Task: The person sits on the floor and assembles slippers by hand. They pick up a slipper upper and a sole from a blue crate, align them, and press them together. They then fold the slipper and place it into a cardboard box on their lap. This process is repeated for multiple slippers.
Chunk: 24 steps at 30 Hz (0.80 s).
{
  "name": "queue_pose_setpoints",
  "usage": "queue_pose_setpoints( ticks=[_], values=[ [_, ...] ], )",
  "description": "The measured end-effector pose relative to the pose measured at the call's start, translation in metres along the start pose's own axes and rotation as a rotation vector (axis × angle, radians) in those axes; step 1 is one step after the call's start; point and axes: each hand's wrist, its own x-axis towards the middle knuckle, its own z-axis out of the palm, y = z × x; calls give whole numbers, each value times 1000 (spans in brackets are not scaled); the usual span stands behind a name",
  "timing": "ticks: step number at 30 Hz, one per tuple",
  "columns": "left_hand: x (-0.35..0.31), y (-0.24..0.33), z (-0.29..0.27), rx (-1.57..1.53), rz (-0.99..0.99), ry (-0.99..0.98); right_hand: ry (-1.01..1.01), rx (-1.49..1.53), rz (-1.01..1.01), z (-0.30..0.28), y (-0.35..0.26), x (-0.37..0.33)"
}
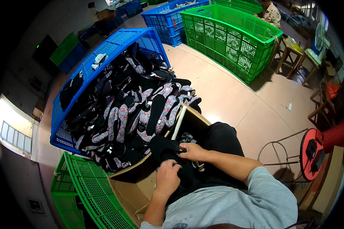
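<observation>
Above my lap is a black cloth slipper [161,147], its toe end toward the pile. My left hand [168,178] is closed at its near side, with the fingers curled on the dark cloth. My right hand [193,152] is closed against the slipper's right edge, around a small, thin dark tool whose kind I cannot make out. Just beyond lies a heap of cloth slippers [122,118], with black soles and grey-pink floral fabric. They spill from a blue plastic crate [99,47] tipped on its side.
An open cardboard box [132,189] stands at my left, beside a green mesh crate [91,187]. A white rod [179,123] runs along a board ahead. Farther off are a large green crate [225,42], a blue crate [164,23], wooden stools [288,57] and a red-topped stool [309,154].
</observation>
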Motion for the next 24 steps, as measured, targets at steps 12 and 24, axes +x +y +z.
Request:
queue_pose_setpoints(
  ticks=[12,24],
  values=[
    [10,18,26,13,-79,-435,24,-38,-112,-1,-7,-4],
    [10,8,44,-24,32,-366,28,-131,-201,-4,-19,-12]
  ],
)
